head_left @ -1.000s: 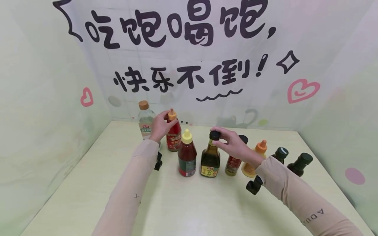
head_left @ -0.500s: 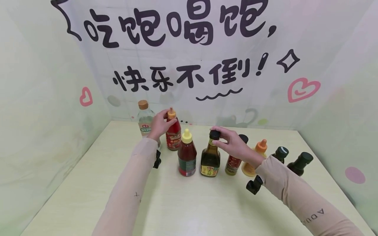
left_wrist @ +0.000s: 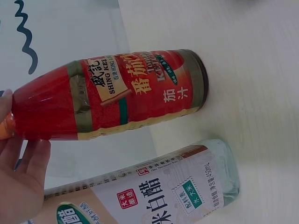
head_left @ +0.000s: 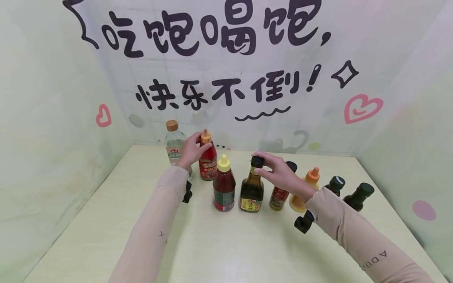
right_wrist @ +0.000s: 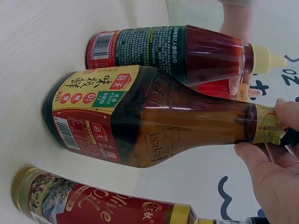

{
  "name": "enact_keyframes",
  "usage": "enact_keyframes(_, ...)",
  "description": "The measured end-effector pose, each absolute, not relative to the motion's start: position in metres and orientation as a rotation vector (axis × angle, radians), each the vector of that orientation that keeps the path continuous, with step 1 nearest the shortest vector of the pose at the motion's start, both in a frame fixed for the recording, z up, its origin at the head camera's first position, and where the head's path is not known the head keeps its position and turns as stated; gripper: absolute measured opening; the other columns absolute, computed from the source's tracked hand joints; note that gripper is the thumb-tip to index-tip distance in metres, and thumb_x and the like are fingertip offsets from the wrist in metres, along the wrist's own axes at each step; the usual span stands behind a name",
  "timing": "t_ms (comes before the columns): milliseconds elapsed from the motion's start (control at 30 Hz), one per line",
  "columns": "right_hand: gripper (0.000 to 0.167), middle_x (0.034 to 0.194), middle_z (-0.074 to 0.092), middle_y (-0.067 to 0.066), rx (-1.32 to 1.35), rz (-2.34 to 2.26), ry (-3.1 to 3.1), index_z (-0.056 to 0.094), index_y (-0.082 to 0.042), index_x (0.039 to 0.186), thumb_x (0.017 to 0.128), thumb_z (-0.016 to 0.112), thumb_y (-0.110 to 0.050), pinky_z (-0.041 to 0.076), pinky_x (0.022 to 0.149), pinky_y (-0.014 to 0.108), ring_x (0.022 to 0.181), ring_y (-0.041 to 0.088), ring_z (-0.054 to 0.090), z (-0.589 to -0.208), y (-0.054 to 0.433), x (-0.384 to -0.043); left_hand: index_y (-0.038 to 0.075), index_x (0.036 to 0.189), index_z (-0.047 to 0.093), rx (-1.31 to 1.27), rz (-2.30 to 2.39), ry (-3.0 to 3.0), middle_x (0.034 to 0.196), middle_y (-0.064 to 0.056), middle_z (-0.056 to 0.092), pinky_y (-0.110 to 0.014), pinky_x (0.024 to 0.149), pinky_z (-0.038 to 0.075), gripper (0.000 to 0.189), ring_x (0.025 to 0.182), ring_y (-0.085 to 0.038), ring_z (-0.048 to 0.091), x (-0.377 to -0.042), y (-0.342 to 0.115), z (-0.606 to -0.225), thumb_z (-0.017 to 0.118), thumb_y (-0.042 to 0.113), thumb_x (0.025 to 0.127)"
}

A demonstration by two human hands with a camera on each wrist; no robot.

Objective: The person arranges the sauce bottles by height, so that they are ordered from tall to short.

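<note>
My left hand (head_left: 191, 150) grips a red ketchup bottle (head_left: 208, 164) by its neck, just under the orange nozzle cap. In the left wrist view the ketchup bottle (left_wrist: 117, 95) stands on the table beside a clear white rice vinegar bottle (left_wrist: 154, 186). My right hand (head_left: 279, 173) pinches the neck and black cap of a soy sauce bottle (head_left: 252, 192). This soy sauce bottle (right_wrist: 140, 116) has a yellow and red label. A dark red sauce bottle with a yellow cap (head_left: 224, 186) stands between the two held bottles.
Right of the soy sauce stand an olive oil bottle (head_left: 278, 197), a yellow squeeze bottle with an orange cap (head_left: 313, 177) and two dark bottles, the outer one (head_left: 359, 196) near the right wall. A printed cloth wall (head_left: 219, 118) closes off the back of the table (head_left: 226, 247).
Both hands keep their hold on the same bottles. Only slight shifts of the head view show; the bottles stay in place.
</note>
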State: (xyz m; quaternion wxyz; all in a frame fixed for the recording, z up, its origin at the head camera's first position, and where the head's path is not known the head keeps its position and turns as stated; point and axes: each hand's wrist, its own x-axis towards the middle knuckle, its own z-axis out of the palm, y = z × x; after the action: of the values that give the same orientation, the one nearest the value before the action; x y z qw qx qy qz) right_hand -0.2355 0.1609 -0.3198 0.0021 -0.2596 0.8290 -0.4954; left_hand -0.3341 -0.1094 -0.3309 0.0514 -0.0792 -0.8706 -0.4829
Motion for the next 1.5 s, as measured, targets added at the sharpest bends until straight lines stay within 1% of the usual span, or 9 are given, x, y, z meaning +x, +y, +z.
enact_keyframes(433, 0.043, 0.126, 0.045, 0.016, -0.818, -1.561, 2.609, 0.043, -0.002, 0.127, 0.086, 0.056, -0.004, 0.040, 0.091, 0.041, 0.111, 0.027, 0.048, -0.322, 0.160, -0.236, 0.010, 0.131, 0.040, -0.237, -1.503, -2.608, 0.127, -0.010, 0.047, -0.039, 0.093, 0.038, 0.050, 0.116, -0.022, 0.043, -0.331, -0.108, -0.338, 0.057, 0.026, 0.087)
enact_keyframes(633, 0.043, 0.127, 0.045, 0.016, -0.813, -1.566, 2.602, 0.043, -0.002, 0.127, 0.086, 0.056, -0.005, 0.040, 0.091, 0.041, 0.111, 0.027, 0.048, -0.323, 0.160, -0.236, 0.012, 0.134, 0.036, -0.190, -1.538, -2.608, 0.130, -0.009, 0.044, -0.042, 0.095, 0.035, 0.052, 0.119, -0.022, 0.039, -0.328, -0.105, -0.338, 0.056, 0.025, 0.088)
enact_keyframes(867, 0.044, 0.128, 0.044, 0.017, -0.808, -1.580, 2.575, 0.041, -0.001, 0.128, 0.087, 0.055, -0.006, 0.037, 0.093, 0.045, 0.114, 0.029, 0.045, -0.324, 0.161, -0.237, 0.013, 0.135, 0.033, -0.169, -1.539, -2.627, 0.131, -0.008, 0.042, -0.040, 0.096, 0.035, 0.052, 0.120, -0.022, 0.038, -0.328, -0.103, -0.338, 0.053, 0.025, 0.089)
enact_keyframes(1067, 0.044, 0.127, 0.044, 0.018, -0.785, -1.573, 2.577, 0.041, -0.002, 0.128, 0.087, 0.056, -0.008, 0.037, 0.092, 0.046, 0.116, 0.030, 0.044, -0.323, 0.161, -0.237, 0.013, 0.137, 0.028, -0.167, -1.555, -2.625, 0.134, -0.009, 0.039, -0.041, 0.098, 0.032, 0.055, 0.123, -0.022, 0.035, -0.327, -0.102, -0.336, 0.053, 0.025, 0.089)
enact_keyframes(1167, 0.043, 0.127, 0.044, 0.019, -0.790, -1.578, 2.577, 0.042, -0.002, 0.127, 0.087, 0.056, -0.007, 0.038, 0.091, 0.045, 0.114, 0.029, 0.045, -0.323, 0.161, -0.237, 0.013, 0.137, 0.027, -0.178, -1.553, -2.619, 0.135, -0.010, 0.038, -0.041, 0.099, 0.030, 0.056, 0.124, -0.022, 0.034, -0.326, -0.103, -0.336, 0.054, 0.024, 0.089)
enact_keyframes(1333, 0.042, 0.126, 0.045, 0.016, -0.793, -1.582, 2.585, 0.043, -0.003, 0.126, 0.086, 0.056, -0.005, 0.038, 0.091, 0.044, 0.112, 0.028, 0.047, -0.322, 0.161, -0.235, 0.014, 0.137, 0.026, -0.203, -1.558, -2.610, 0.137, -0.010, 0.035, -0.044, 0.099, 0.029, 0.057, 0.125, -0.023, 0.031, -0.321, -0.106, -0.335, 0.054, 0.025, 0.089)
enact_keyframes(1500, 0.043, 0.128, 0.045, 0.015, -0.787, -1.570, 2.600, 0.043, -0.003, 0.127, 0.086, 0.056, -0.006, 0.038, 0.092, 0.042, 0.114, 0.027, 0.046, -0.321, 0.161, -0.235, 0.013, 0.138, 0.024, -0.247, -1.529, -2.612, 0.138, -0.010, 0.032, -0.045, 0.099, 0.028, 0.059, 0.126, -0.024, 0.030, -0.319, -0.109, -0.332, 0.054, 0.024, 0.089)
